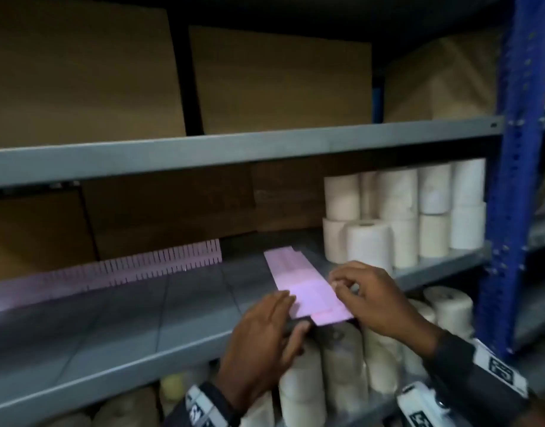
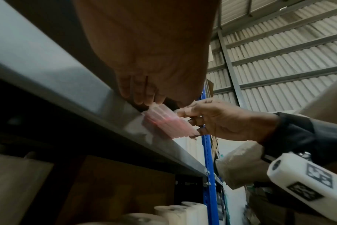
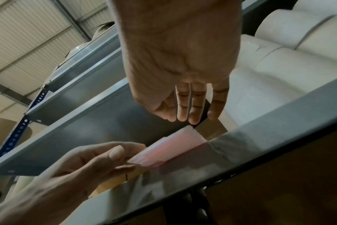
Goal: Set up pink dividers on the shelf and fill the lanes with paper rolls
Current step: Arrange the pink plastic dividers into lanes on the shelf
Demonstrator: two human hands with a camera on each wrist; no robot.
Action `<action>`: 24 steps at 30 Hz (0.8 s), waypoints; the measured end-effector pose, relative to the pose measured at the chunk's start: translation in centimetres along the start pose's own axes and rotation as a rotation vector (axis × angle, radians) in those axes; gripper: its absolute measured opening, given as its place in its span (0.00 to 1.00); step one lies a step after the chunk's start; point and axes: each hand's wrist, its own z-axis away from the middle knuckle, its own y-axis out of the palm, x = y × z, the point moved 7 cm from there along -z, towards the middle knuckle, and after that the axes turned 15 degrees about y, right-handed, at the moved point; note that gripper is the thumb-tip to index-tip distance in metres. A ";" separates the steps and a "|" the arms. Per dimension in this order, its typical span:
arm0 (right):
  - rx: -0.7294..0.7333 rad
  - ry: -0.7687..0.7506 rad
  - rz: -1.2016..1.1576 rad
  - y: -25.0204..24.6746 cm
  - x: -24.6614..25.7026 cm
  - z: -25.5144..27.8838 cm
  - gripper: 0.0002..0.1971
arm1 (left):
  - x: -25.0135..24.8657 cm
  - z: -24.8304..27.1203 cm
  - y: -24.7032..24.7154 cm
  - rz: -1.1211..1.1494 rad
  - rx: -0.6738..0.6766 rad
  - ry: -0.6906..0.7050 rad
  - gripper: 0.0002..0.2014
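- Both hands work at the near edge of the grey shelf (image 1: pixel 117 340): the left hand (image 1: pixel 265 340) pinches the near left corner of a stack of pink dividers (image 1: pixel 305 288), fingers laid over the top and thumb under the overhanging end.
- Opposite it, the right hand (image 1: pixel 375 300) takes the stack's right edge between curled fingertips; the left wrist view shows these fingers (image 2: pixel 185 112) pinching the end of the strips.
- Those dividers are flat, pale pink strips lying one on another, long and narrow, running from the shelf's near edge toward the back, the near end jutting just past the edge. Faint lengthwise lines mark them; the far end looks notched.
- Along the back left of the same shelf stands a slotted pink strip (image 1: pixel 135 269) on its long edge, its top cut into a row of narrow upright slots like a comb.
- White paper rolls (image 1: pixel 403 217) stand upright in two tiers at the right end of the shelf, near the blue post (image 1: pixel 511 180).
- More rolls (image 1: pixel 342 365) stand on the level below, under the hands.
- Brown cardboard boxes (image 1: pixel 274 81) fill the shelf above and stand behind the slotted strip.
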 end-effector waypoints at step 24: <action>0.424 0.088 -0.060 4.7 -3.8 -7.9 0.24 | 3.9 4.5 -5.0 0.444 -1.066 -0.490 0.12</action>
